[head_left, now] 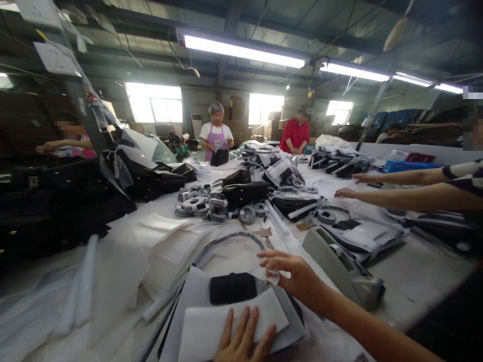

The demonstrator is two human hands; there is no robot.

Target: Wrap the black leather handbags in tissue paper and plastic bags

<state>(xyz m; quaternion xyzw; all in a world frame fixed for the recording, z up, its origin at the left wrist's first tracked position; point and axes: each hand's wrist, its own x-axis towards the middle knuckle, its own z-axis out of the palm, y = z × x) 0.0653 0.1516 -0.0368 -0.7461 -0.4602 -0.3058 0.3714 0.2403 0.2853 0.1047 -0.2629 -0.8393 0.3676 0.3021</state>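
Note:
In the head view a flat black handbag point(298, 306) lies in front of me, its wrapped handle point(230, 236) arched away from me. Pale grey sheeting and a folded white paper point(211, 327) cover most of it, and a small black pouch-like piece point(232, 288) rests above the paper. With fingers spread flat, my left hand point(245, 339) presses on the paper. My right hand point(298, 279) hovers at the bag's upper right, pinching a short strip of clear tape point(273, 276). Just right of it stands a grey tape dispenser point(339, 266).
Loose white sheets point(162, 246) spread to the left, beside black bags point(56, 201). Wrapped coiled straps point(196, 206) and more bags point(245, 191) pile up ahead. A co-worker's arms point(400, 193) reach in from the right; other people stand across the table.

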